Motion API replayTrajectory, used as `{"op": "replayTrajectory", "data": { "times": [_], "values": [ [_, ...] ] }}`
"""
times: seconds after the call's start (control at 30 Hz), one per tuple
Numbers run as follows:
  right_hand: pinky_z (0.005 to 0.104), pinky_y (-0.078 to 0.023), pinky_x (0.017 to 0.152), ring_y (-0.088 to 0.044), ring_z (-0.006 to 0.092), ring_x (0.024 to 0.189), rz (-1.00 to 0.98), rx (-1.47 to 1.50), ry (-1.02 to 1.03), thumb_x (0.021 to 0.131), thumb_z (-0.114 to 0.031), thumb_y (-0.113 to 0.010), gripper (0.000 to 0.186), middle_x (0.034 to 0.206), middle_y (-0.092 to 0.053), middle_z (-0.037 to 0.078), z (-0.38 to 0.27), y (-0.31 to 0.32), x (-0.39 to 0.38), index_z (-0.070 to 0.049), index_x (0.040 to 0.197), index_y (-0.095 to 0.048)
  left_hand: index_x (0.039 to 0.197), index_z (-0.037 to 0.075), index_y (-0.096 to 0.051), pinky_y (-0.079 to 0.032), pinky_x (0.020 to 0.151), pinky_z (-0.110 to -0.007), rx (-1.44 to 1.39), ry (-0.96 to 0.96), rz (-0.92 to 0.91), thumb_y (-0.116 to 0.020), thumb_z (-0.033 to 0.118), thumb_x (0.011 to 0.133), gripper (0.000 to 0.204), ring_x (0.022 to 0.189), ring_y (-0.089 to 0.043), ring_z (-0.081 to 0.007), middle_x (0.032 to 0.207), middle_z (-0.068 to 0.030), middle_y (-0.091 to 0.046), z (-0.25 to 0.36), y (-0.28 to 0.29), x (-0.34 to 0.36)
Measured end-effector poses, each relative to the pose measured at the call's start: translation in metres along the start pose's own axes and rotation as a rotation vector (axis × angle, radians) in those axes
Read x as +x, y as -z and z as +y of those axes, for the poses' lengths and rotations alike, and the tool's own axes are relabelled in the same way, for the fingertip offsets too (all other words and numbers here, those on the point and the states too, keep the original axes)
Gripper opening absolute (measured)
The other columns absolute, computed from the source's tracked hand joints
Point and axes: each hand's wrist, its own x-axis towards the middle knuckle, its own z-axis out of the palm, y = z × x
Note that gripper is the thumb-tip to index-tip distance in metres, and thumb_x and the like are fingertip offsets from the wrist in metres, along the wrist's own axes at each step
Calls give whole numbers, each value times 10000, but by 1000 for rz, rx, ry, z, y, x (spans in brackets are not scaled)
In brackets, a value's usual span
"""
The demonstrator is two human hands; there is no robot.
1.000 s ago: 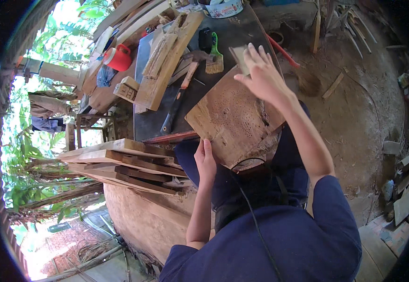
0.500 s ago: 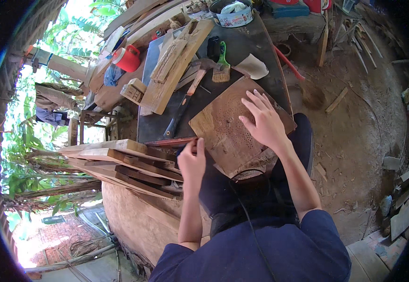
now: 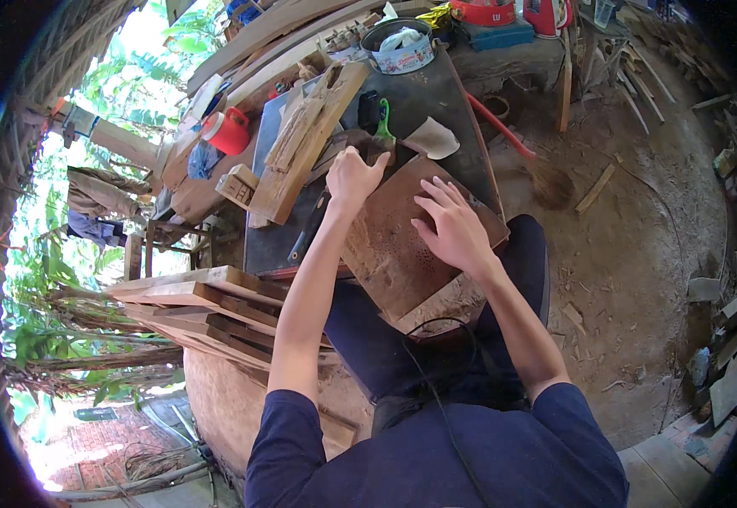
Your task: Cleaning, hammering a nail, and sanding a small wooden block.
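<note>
A brown square wooden board (image 3: 394, 254), pitted with many small holes, lies slanted from my lap onto the edge of the dark table. My right hand (image 3: 453, 224) rests on its right part, fingers stretched and apart. My left hand (image 3: 353, 179) is above the board's far left edge, fingers curled in and thumb out; whatever it may hold is hidden. Beside and partly behind it lies a hammer (image 3: 307, 230), its dark handle pointing toward me. A paintbrush with a green handle (image 3: 383, 118) lies just beyond the left thumb, its bristles partly covered.
Rough wood pieces (image 3: 309, 140) lie on the table's left, near a red jug (image 3: 227, 131). A round tin (image 3: 398, 49) stands at the back, and a pale curved scrap (image 3: 433, 138) lies nearer. Stacked planks (image 3: 203, 292) jut out at left. A red-handled broom (image 3: 546, 178) is at right.
My left hand has moved from the board's near left corner forward to its far left edge, over the hammer. My right hand stays spread on the board.
</note>
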Motion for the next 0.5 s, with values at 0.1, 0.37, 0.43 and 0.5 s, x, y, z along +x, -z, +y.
{"op": "replayTrajectory", "data": {
  "times": [0.1,0.37,0.43,0.5],
  "values": [
    [456,-339,1232,-459,361,1441,6,-9,-14,928,-218,-711,383,1474,-568,195,2,-1,-2,-9,1249,-702,1037,-72,-734,-569,936,-446,101,82,-79,-769,622,799,734,1073,-712,-396,1143,-280,-711,21,-4,10],
    [458,-331,1233,-457,373,1441,8,32,-28,937,-225,-693,363,1470,-567,215,2,-2,-2,4,1218,-710,1040,-65,-761,-571,970,-415,180,87,-221,-790,543,733,682,1084,-722,-372,1141,-272,-731,26,-2,17],
    [457,-331,1233,-457,372,1441,11,37,-30,938,-227,-692,362,1465,-571,215,2,-3,-2,6,1214,-711,1043,-62,-764,-571,970,-414,161,81,-260,-790,554,726,694,1082,-724,-368,1136,-270,-735,20,6,20],
    [457,-330,1234,-458,372,1440,17,42,-35,939,-229,-691,361,1460,-575,216,1,-2,-2,8,1211,-712,1047,-54,-769,-575,956,-426,145,66,-295,-800,584,714,720,1073,-729,-368,1126,-261,-743,18,9,21]
  ]
}}
